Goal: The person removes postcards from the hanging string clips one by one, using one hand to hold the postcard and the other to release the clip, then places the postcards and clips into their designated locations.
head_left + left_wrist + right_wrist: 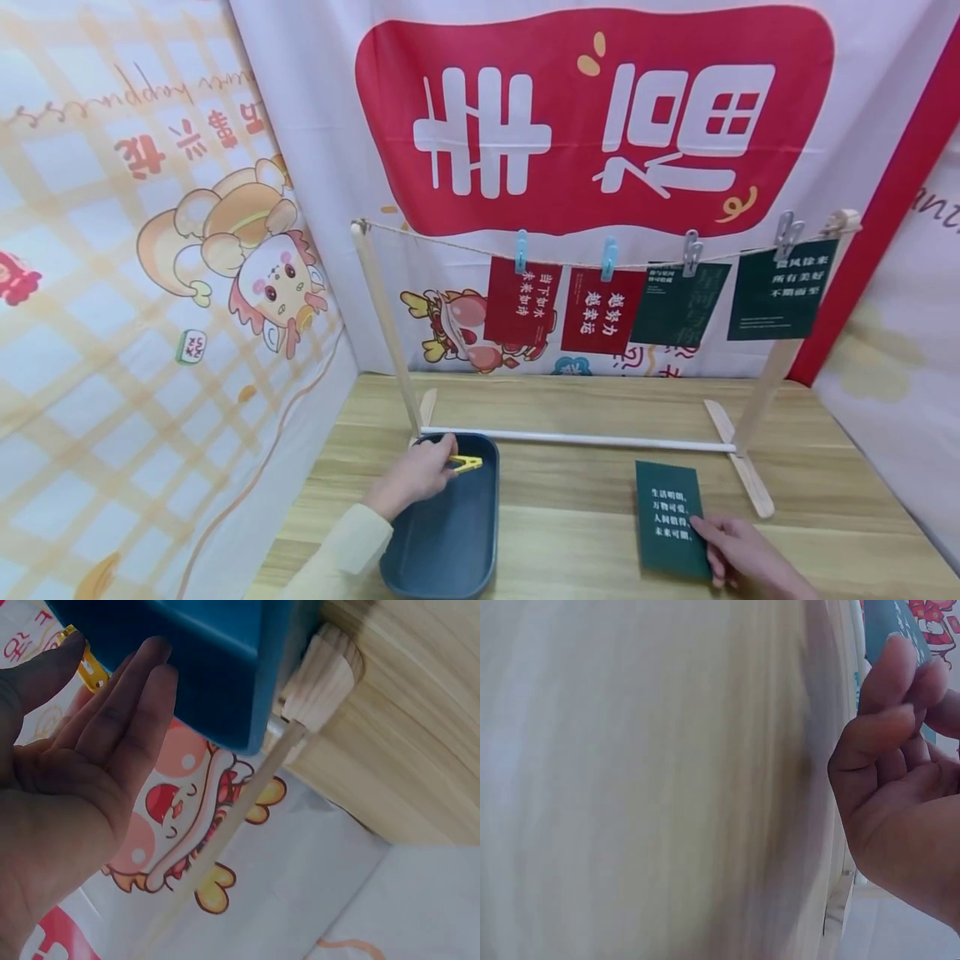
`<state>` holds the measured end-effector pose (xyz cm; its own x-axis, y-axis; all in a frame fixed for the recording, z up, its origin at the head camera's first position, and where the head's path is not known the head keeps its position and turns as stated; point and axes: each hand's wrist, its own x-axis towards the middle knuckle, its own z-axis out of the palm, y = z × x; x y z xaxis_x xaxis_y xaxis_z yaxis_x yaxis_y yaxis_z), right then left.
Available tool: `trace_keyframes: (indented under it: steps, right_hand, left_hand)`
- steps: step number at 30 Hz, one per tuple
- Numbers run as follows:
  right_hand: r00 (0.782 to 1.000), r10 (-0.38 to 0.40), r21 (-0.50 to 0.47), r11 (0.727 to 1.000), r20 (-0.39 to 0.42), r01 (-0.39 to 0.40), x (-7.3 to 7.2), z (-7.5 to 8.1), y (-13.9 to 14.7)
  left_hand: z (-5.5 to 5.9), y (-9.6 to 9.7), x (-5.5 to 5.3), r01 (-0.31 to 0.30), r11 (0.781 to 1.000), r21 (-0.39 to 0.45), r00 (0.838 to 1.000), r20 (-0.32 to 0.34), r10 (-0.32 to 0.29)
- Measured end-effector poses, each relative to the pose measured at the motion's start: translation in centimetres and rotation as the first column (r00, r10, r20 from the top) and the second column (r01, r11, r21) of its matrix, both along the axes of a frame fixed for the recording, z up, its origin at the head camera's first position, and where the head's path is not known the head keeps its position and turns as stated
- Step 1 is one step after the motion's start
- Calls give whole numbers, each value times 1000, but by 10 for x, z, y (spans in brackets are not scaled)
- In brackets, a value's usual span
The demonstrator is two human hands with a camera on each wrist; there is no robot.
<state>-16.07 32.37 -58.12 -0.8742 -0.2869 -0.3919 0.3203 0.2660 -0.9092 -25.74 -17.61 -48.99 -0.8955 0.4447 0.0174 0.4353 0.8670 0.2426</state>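
Over the far end of a dark blue tray (491, 533), my left hand (422, 475) pinches a yellow clothespin (467, 463) between thumb and forefinger. The left wrist view also has the clothespin (90, 669) at the thumb tip, the other fingers stretched out beside it. At the right, my right hand (738, 546) holds a green card (667, 508) with white printed characters by its right edge. Behind, a string (450, 243) on a wooden stand carries two red cards (596, 321) under light blue clothespins (610, 258) and two green cards (776, 304) under grey clothespins (692, 250).
The stand has a left post (386, 321), a right post (772, 383), wooden feet (742, 462) and a white crossbar (577, 439) low over the wooden table (562, 517). A printed cloth (315, 125) hangs behind, and a patterned one (90, 333) at the left.
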Motion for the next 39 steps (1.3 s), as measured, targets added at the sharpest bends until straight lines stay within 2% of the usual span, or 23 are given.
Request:
trace_keyframes:
  steps: [4,11,13,17,20,25,30,34,37,39]
  right_hand:
    - [999,31,78,997,-26,-29,3,-4,5]
    - [995,70,220,974,-72,-52,6,-8,17]
    - [990,91,262,963,-105,-61,9,-9,20]
    - [956,182,312,944,-230,-104,14,-12,29]
    - [932,224,330,936,-285,-124,18,-12,35]
    - [947,205,376,921,-246,-102,21,-9,41]
    - [958,189,483,873,-213,-65,21,-7,41]
    - [986,108,566,824,-131,-15,19,-7,34]
    - [996,42,638,770,-77,17,16,-10,30]
    - [997,36,678,735,-66,18,14,-11,28]
  left_hand:
    - [-6,4,1,16,998,-56,1000,25,-14]
    - [-16,7,-3,-19,978,-207,999,-37,12]
    - [-18,8,-4,-28,975,-221,999,-28,22]
    - [-20,10,-7,-42,968,-247,999,-10,41]
    - [-22,12,-9,-60,963,-261,998,-5,61]
    - [-24,12,-11,-87,953,-289,995,11,95]
    - [-30,11,-11,-95,941,-325,993,32,111]
    - [-38,10,-13,-103,936,-336,991,44,125]
    - [-42,9,-14,-113,933,-340,989,47,137]
    - [-43,9,-13,-120,930,-346,988,47,145]
